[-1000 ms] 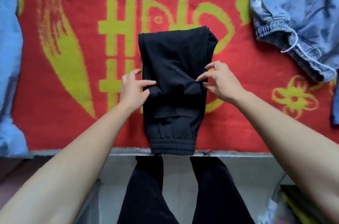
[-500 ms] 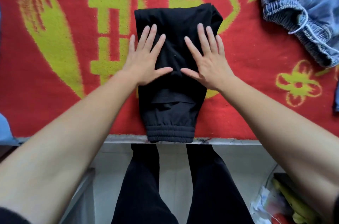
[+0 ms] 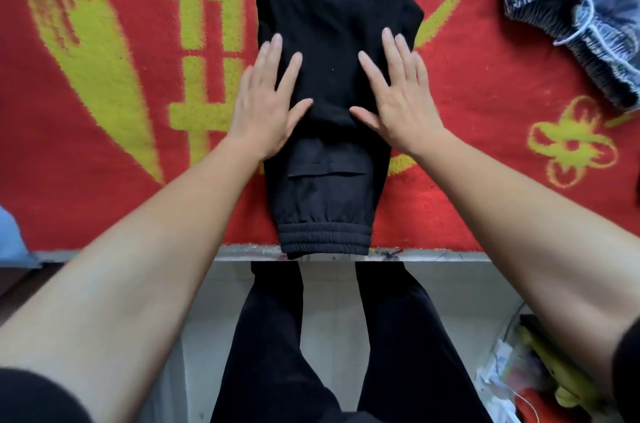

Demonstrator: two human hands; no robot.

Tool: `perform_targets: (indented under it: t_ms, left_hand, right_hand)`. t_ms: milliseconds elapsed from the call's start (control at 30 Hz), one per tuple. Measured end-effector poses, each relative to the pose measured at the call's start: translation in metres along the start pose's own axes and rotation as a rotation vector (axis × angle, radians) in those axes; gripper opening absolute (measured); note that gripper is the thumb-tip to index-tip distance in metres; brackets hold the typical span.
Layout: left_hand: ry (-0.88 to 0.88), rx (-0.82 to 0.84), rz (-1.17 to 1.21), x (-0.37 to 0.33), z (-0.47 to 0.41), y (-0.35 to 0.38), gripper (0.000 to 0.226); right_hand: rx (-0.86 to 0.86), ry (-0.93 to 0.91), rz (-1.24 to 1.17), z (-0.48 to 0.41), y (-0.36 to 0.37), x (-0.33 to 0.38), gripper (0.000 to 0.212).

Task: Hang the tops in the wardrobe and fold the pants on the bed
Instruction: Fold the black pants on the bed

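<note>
Folded black pants (image 3: 329,24) lie on the red and yellow blanket (image 3: 121,180) covering the bed, with their elastic waistband at the near edge. My left hand (image 3: 266,103) presses flat on the left side of the folded stack, fingers straight. On the right side, my right hand (image 3: 398,100) lies flat as well, fingers spread. The thumbs point toward each other over the middle of the pants.
A blue denim garment (image 3: 575,6) with an elastic band and white drawstring lies at the far right of the bed. A light blue cloth (image 3: 10,235) shows at the left edge. Below the bed edge are my legs and some clutter (image 3: 540,370) on the floor.
One second ago both hands pinched the pants' folded sides. They then flattened on top, and since half a second ago they have slid slightly apart and toward me.
</note>
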State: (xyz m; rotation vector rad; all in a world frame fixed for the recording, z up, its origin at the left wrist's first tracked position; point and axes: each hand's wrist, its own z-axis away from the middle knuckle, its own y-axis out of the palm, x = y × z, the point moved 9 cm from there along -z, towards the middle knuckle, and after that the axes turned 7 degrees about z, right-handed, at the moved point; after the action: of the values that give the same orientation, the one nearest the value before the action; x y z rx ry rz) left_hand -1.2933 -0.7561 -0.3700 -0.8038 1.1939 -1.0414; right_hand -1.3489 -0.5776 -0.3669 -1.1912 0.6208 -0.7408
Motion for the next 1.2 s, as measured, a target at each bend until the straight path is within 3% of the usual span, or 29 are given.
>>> perform_targets:
  t_ms: [100, 300, 400, 567, 700, 767, 833, 933, 1033, 1200]
  left_hand:
    - [-0.067, -0.067, 0.083, 0.0, 0.068, 0.009, 0.061]
    - [-0.394, 0.172, 0.282, -0.005, 0.177, 0.057, 0.085]
    - [-0.476, 0.185, 0.48, -0.014, 0.195, 0.068, 0.086]
    - [-0.634, 0.181, 0.707, -0.01, 0.193, 0.083, 0.1]
    - [-0.869, 0.268, 1.068, 0.001, 0.197, 0.101, 0.114]
    - [-1.005, 0.32, 1.251, -0.003, 0.2, 0.104, 0.104]
    - [-1.067, 0.33, 1.389, -0.011, 0.197, 0.099, 0.079]
    - [-1.143, 0.312, 1.562, -0.022, 0.195, 0.087, 0.042]
    - [-1.199, 0.325, 1.694, -0.034, 0.2, 0.081, 0.023]
    - [-1.105, 0.272, 1.362, -0.014, 0.194, 0.064, 0.048]
  right_hand:
    - [-0.166, -0.064, -0.096, 0.056, 0.001, 0.012, 0.062]
    - [-0.011, -0.304, -0.076, 0.157, 0.042, 0.046, 0.092]
    - [0.004, -0.352, -0.084, 0.181, 0.054, 0.066, 0.107]
    - [-0.077, -0.335, -0.16, 0.195, 0.055, 0.086, 0.094]
    - [-0.093, -0.283, -0.218, 0.197, 0.053, 0.09, 0.097]
    - [-0.078, -0.272, -0.24, 0.198, 0.05, 0.09, 0.107]
    - [-0.09, -0.258, -0.251, 0.2, 0.043, 0.087, 0.111]
    - [-0.202, -0.207, -0.26, 0.198, 0.025, 0.082, 0.092]
    - [-0.237, -0.189, -0.226, 0.197, 0.016, 0.082, 0.077]
    - [-0.218, -0.27, -0.25, 0.198, -0.003, 0.081, 0.056]
